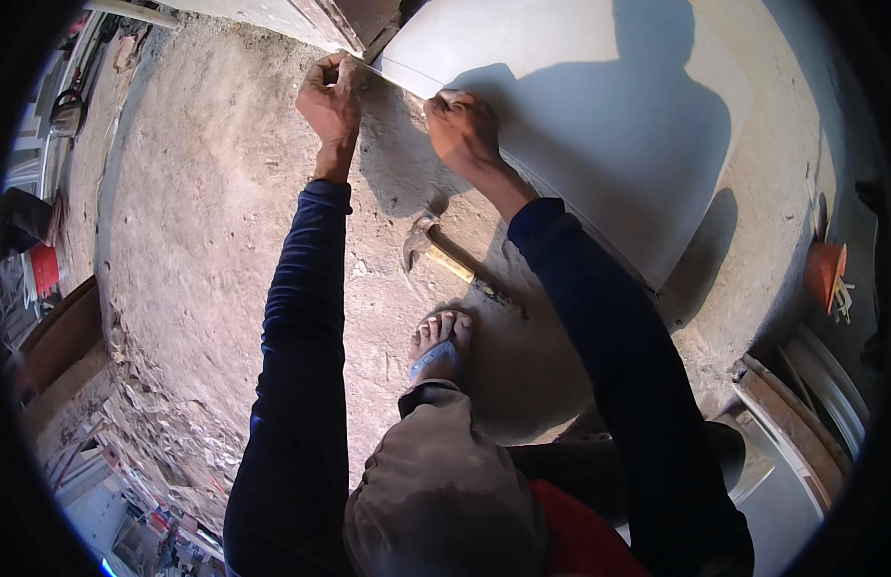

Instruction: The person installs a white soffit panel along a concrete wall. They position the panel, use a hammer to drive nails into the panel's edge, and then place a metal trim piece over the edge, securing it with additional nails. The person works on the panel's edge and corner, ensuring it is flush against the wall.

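L hand [332,101] is pinched closed near the far corner of the big white board [561,43]; R hand [462,130] is curled up at its edge. A thin pale line [394,81] runs btwn them. Can't tell if it's string or just edge, so can't say what they grip. Board lies flat on the ground [205,192], ahead & to the R. I'd guess work's abt midway: board's down, edge bit not done yet. Hammer [450,258] lies there, no hand on it. Ground's rough & dusty; board's smooth w/ straight sides; hammer's got a curvy metal head, yellowish handle.
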Motion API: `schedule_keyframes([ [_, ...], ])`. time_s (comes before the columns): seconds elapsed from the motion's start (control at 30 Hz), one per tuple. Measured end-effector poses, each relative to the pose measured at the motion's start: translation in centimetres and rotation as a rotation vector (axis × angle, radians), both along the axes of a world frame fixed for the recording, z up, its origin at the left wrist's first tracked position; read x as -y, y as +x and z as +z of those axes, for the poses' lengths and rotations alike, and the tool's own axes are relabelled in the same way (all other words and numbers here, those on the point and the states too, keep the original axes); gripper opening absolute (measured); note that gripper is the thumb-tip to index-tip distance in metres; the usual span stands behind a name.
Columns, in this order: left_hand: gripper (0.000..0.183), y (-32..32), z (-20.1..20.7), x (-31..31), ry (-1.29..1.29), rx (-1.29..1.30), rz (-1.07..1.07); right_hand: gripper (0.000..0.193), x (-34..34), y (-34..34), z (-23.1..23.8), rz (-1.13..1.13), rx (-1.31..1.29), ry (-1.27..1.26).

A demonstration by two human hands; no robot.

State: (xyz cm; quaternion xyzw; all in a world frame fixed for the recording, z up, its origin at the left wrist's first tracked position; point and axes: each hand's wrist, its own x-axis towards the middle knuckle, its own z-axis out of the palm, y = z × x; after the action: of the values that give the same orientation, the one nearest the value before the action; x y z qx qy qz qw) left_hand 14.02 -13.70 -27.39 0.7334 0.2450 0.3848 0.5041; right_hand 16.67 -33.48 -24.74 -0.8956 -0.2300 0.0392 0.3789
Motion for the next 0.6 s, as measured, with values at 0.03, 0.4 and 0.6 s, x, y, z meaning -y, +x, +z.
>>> schedule_keyframes([
  [0.03, 0.019, 0.0, 0.1, 0.1, -0.022, 0.010, -0.008, 0.023, 0.0, 0.0, -0.3, -0.018, -0.112, -0.020],
  [0.4, 0.022, -0.2, -0.4, -1.9, 0.251, -0.138, -0.035, 0.019, -0.9, 0.9, -4.5, -0.094, -0.317, 0.285],
  [0.6, 0.021, 0.0, -0.7, -1.3, 0.199, -0.064, -0.015, 0.029, -0.2, 0.4, -1.5, -0.044, -0.124, -0.032],
])
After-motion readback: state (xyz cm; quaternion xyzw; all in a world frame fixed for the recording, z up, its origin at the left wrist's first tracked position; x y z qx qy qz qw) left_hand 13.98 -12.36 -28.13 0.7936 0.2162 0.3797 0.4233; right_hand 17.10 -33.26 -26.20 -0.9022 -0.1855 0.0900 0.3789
